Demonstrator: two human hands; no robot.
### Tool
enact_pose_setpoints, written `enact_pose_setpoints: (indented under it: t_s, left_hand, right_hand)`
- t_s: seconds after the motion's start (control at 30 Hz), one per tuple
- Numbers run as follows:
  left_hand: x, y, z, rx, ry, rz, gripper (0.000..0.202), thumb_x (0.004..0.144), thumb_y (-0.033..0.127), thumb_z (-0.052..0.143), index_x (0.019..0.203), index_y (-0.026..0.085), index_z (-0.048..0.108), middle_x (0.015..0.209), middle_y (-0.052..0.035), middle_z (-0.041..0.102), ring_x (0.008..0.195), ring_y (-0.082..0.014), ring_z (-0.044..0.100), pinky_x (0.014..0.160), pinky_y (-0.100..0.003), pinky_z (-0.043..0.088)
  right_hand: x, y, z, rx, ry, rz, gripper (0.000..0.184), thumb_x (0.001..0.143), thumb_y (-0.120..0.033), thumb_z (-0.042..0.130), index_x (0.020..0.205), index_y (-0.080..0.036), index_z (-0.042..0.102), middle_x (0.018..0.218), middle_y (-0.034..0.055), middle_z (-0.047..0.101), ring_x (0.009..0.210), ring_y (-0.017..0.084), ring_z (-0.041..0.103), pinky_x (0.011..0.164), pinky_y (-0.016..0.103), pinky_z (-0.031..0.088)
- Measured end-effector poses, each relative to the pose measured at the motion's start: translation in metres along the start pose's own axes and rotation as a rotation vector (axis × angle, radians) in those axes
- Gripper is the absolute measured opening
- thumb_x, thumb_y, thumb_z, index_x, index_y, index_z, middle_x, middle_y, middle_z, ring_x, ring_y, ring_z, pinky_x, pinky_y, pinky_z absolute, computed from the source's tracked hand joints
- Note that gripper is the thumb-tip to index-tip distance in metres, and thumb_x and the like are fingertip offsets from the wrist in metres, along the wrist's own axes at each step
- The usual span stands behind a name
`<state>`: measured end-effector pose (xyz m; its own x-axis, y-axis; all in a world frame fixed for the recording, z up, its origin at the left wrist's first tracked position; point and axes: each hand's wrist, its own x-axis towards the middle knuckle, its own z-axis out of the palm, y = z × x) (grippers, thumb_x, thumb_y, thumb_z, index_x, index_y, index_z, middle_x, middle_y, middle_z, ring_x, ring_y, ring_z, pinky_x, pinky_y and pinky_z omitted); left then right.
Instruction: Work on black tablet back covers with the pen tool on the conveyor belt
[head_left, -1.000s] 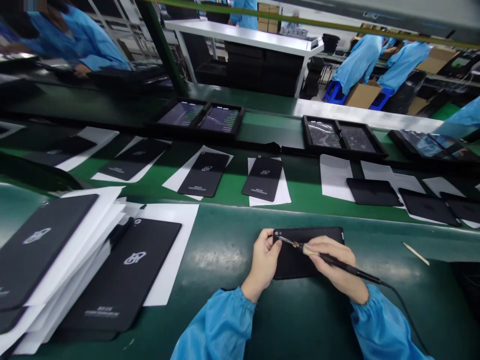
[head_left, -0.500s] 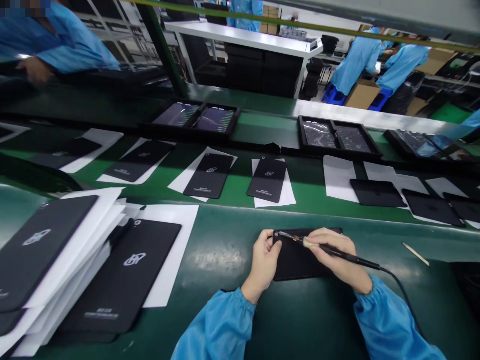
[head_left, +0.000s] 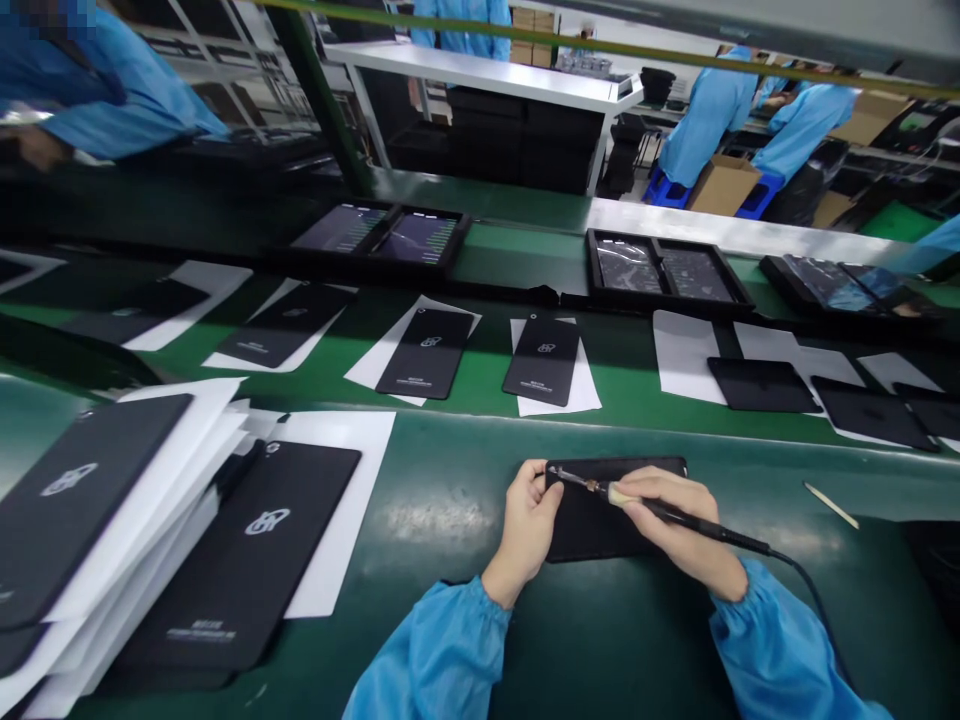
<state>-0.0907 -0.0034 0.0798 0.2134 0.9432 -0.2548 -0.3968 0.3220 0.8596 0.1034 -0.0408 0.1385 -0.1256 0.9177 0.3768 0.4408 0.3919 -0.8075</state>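
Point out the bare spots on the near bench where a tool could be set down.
Bare mat between the white sheet and left hand, and between right hand and the thin stick. The stacked covers crowd the left.

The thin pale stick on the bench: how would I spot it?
On the dark green bench, look right of the right hand holding the corded tool. The thin pale stick lies alone there, slanted, the only light sliver among black slabs.
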Motion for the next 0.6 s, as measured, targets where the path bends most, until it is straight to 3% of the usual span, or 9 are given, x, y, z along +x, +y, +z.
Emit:
enact_pose_setpoints:
  t_s: [0.4,0.6]
  left_hand:
    - [0.000,0.000,0.000,-0.013,0.002,-0.001,0.021,0.080,0.025,0.071,0.095,0.018,0.059,0.077,-0.0010,0.073,0.065,-0.0139,0.067,0.066,-0.024,0.050]
    - [0.001,0.000,0.000,-0.020,0.006,-0.008,0.022,0.080,0.027,0.072,0.096,0.019,0.058,0.079,-0.0017,0.074,0.070,-0.0164,0.070,0.068,-0.025,0.051]
  right_hand:
    - [-0.002,0.001,0.010,-0.014,0.021,0.000,0.014,0.091,-0.021,0.067,0.099,-0.023,0.078,0.093,0.0056,0.077,0.085,0.020,0.074,0.077,0.030,0.061]
    - [-0.024,0.000,0.020,-0.069,0.268,0.044,0.010,0.090,-0.018,0.066,0.091,-0.023,0.075,0.085,0.0045,0.076,0.077,0.020,0.074,0.069,0.030,0.059]
